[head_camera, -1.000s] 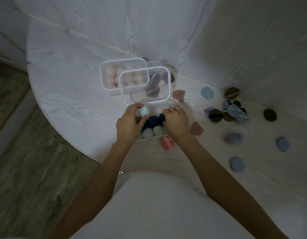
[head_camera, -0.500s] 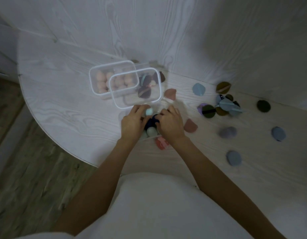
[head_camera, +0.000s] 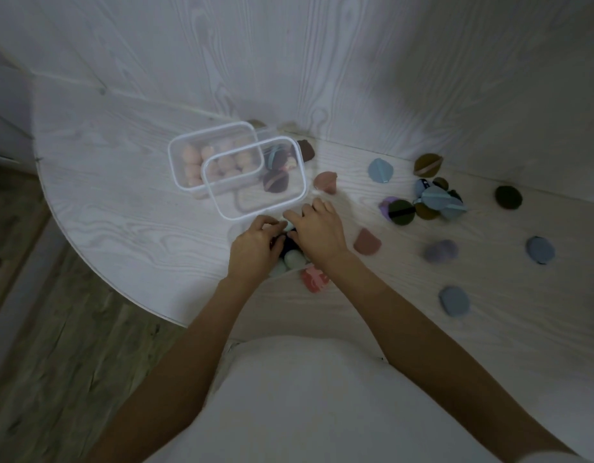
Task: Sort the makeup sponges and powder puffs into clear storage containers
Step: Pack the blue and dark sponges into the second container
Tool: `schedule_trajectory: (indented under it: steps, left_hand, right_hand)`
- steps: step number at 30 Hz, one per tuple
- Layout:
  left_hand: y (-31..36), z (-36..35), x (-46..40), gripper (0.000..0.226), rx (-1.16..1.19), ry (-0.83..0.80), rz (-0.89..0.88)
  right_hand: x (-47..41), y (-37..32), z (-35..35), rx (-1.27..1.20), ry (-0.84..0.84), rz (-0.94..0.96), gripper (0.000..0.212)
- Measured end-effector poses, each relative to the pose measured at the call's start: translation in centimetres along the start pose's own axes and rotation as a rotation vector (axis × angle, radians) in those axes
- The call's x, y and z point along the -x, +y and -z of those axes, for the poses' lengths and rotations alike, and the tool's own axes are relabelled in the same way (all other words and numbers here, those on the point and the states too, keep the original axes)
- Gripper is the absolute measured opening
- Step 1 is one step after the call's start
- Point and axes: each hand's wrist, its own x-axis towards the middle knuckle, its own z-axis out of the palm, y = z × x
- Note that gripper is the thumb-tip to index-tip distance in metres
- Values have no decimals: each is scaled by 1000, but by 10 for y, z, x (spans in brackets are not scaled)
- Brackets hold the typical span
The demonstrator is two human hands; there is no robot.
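My left hand (head_camera: 255, 245) and my right hand (head_camera: 319, 230) meet over a small clear container (head_camera: 305, 266) packed with mint and dark blue sponges (head_camera: 293, 259). The fingertips of my left hand pinch a mint sponge (head_camera: 288, 225) at the top of that pile. My right hand lies palm down on the pile, its index finger reaching over the same sponge. Behind them, a clear box of pink sponges (head_camera: 188, 152) stands beside a second clear box (head_camera: 222, 212) holding dark puffs. Loose puffs (head_camera: 425, 203) lie scattered to the right.
A red-pink sponge (head_camera: 314, 279) lies just below my right wrist, a dusty pink puff (head_camera: 367, 242) to its right. Blue puffs (head_camera: 454, 300) and a dark green one (head_camera: 507, 197) sit further right. The round table's edge (head_camera: 121, 282) curves at the left; walls close the back.
My two hands have drawn closer together over the near container, so they now cover most of the dark blue sponges. The mint sponge stays between their fingertips.
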Motion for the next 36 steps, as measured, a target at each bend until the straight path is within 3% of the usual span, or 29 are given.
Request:
schedule_trajectory:
  steps: [3,9,17,20,24,27,33,36]
  left_hand:
    - [-1,6,11,45,5,-127,-28]
    - [2,15,27,80,12,-207,-38]
    - [3,14,32,71,-52,-189,-70]
    - [1,12,33,72,-45,-184,-84]
    - [2,13,28,73,-28,-210,-88]
    - [2,16,22,74,-34,-243,-98]
    - [-6,25,15,76,-44,-278,-138]
    - [-7,26,13,76,-41,-295,-164]
  right_hand:
    - [-3,-5,2,-31,15,24,23]
    - [-4,-14,3,-118,-50,0,34]
    - [-1,-19,-4,-36,-130,34,31]
    - [-1,-4,-3,-63,-150,67,10]
    - [8,6,-4,-105,-56,60,15]
    - [9,4,-3,-112,-156,60,24]
    - [18,4,0,-171,-152,51,40]
    - [37,12,11,-407,21,1,37]
